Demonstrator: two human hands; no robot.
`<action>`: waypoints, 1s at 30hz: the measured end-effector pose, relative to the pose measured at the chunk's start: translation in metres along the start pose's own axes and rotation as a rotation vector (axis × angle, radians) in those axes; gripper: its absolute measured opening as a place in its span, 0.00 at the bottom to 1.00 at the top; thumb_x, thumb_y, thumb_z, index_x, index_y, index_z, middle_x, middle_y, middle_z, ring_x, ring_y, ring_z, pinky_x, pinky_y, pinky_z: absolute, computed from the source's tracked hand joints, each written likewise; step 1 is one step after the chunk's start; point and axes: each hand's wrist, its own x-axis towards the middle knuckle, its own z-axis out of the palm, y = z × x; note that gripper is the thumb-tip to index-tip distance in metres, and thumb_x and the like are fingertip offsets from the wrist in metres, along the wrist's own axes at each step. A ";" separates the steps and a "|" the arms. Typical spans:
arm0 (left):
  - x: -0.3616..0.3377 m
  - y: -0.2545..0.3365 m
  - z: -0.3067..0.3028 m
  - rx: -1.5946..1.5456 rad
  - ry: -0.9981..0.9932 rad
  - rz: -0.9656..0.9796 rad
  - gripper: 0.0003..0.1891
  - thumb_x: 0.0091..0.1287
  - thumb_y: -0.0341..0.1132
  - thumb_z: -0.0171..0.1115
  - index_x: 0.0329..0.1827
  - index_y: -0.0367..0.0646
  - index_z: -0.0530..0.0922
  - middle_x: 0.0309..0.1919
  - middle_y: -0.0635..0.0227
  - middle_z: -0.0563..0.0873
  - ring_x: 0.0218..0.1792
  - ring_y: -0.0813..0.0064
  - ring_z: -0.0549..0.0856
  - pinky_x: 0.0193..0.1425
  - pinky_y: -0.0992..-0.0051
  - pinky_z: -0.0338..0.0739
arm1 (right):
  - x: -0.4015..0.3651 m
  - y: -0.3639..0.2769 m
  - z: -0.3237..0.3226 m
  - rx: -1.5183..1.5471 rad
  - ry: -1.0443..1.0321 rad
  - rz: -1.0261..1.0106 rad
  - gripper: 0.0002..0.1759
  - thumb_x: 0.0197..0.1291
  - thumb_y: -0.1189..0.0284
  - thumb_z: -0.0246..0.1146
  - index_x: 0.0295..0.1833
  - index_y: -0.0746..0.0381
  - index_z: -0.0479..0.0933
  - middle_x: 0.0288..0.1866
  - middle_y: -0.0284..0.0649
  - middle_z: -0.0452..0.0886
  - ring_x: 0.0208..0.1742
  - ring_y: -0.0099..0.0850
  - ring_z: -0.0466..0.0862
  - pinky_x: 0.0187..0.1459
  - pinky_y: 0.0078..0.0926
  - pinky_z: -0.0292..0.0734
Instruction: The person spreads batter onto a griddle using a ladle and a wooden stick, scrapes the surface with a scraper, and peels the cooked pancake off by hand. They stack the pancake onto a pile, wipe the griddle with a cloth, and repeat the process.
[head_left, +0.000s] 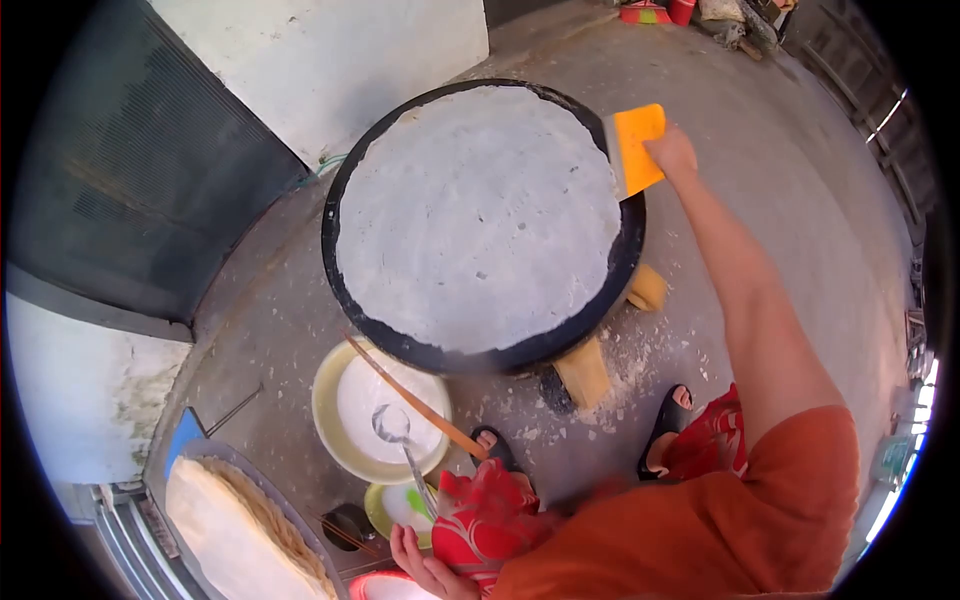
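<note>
My right hand [672, 153] grips an orange-handled scraper [637, 148], its metal blade at the right edge of a large round black griddle [336, 275]. A thin, pale crepe [480, 215] spreads over nearly the whole griddle, with small dark specks and a ragged edge. Low in the view, my left hand [428, 572] is open, its fingers stretched out, with nothing in it. Near it are a small bowl [375, 515] with something green inside and a ladle [415, 470]. The ladle's head lies over a cream-coloured basin [325, 400] of white batter.
A long wooden stick [415, 400] lies across the basin. At lower left, a stack of flat crepes [235, 530] sits on a tray. Yellowish blocks [583, 372] show under the griddle, with pale crumbs on the floor. A white wall [330, 60] stands behind.
</note>
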 end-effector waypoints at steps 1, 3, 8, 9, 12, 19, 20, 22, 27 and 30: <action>0.006 0.000 0.002 0.026 -0.025 0.002 0.26 0.68 0.45 0.36 0.56 0.30 0.67 0.58 0.46 0.66 0.58 0.51 0.65 0.63 0.60 0.55 | 0.014 -0.012 0.000 -0.041 -0.073 -0.059 0.29 0.45 0.58 0.62 0.55 0.54 0.68 0.45 0.44 0.78 0.49 0.42 0.77 0.47 0.38 0.72; 0.014 0.001 0.008 0.034 -0.053 0.006 0.25 0.68 0.43 0.36 0.56 0.30 0.68 0.57 0.45 0.66 0.58 0.50 0.65 0.63 0.60 0.55 | 0.041 -0.032 0.006 -0.101 -0.033 -0.045 0.29 0.45 0.58 0.62 0.56 0.53 0.68 0.46 0.43 0.78 0.50 0.41 0.77 0.48 0.37 0.72; 0.038 0.003 0.018 0.043 -0.148 0.009 0.25 0.69 0.44 0.34 0.55 0.30 0.68 0.57 0.44 0.65 0.58 0.50 0.65 0.63 0.60 0.55 | 0.084 -0.078 0.032 -0.201 -0.029 -0.063 0.28 0.47 0.58 0.61 0.57 0.51 0.67 0.48 0.40 0.78 0.52 0.38 0.76 0.49 0.37 0.72; 0.041 0.005 0.022 0.039 -0.146 -0.002 0.25 0.69 0.44 0.34 0.55 0.30 0.68 0.57 0.44 0.65 0.58 0.50 0.65 0.63 0.60 0.55 | 0.089 -0.091 0.038 -0.238 -0.020 -0.104 0.28 0.48 0.59 0.61 0.57 0.50 0.68 0.49 0.39 0.77 0.53 0.37 0.76 0.49 0.37 0.72; 0.050 0.000 0.032 0.050 -0.099 -0.022 0.21 0.69 0.39 0.38 0.55 0.29 0.68 0.55 0.49 0.70 0.58 0.50 0.66 0.61 0.59 0.60 | 0.123 -0.111 0.054 -0.254 -0.048 -0.139 0.30 0.49 0.60 0.61 0.61 0.47 0.64 0.52 0.39 0.75 0.54 0.36 0.75 0.50 0.37 0.71; 0.070 -0.006 0.041 0.167 -0.118 0.044 0.21 0.69 0.38 0.38 0.53 0.29 0.71 0.54 0.50 0.72 0.55 0.50 0.69 0.58 0.61 0.63 | 0.157 -0.177 0.098 -0.307 -0.024 -0.336 0.34 0.47 0.65 0.62 0.64 0.45 0.62 0.54 0.41 0.73 0.54 0.38 0.73 0.51 0.36 0.70; 0.072 -0.004 0.041 0.172 -0.109 0.032 0.21 0.69 0.38 0.38 0.53 0.29 0.71 0.54 0.50 0.72 0.55 0.50 0.69 0.58 0.61 0.63 | 0.170 -0.187 0.111 -0.303 -0.031 -0.351 0.34 0.47 0.65 0.62 0.64 0.45 0.62 0.54 0.41 0.73 0.54 0.38 0.73 0.51 0.36 0.70; 0.076 0.001 0.040 0.168 -0.161 -0.071 0.22 0.69 0.39 0.38 0.52 0.29 0.71 0.55 0.47 0.70 0.53 0.51 0.70 0.57 0.63 0.65 | 0.188 -0.204 0.140 -0.184 0.037 -0.515 0.33 0.47 0.67 0.63 0.62 0.45 0.64 0.53 0.42 0.74 0.53 0.39 0.74 0.51 0.36 0.70; 0.075 -0.004 0.042 0.167 -0.154 -0.147 0.23 0.68 0.43 0.39 0.51 0.29 0.72 0.55 0.45 0.68 0.51 0.53 0.71 0.55 0.64 0.66 | 0.150 -0.304 0.170 -0.121 -0.076 -0.731 0.30 0.50 0.72 0.56 0.61 0.40 0.65 0.53 0.37 0.74 0.54 0.34 0.74 0.53 0.33 0.70; 0.075 -0.006 0.041 0.177 -0.146 -0.147 0.23 0.67 0.43 0.40 0.50 0.29 0.73 0.55 0.45 0.68 0.52 0.53 0.71 0.55 0.64 0.66 | 0.124 -0.363 0.207 -0.069 -0.011 -1.013 0.29 0.47 0.72 0.57 0.59 0.40 0.68 0.52 0.37 0.75 0.53 0.36 0.74 0.54 0.34 0.69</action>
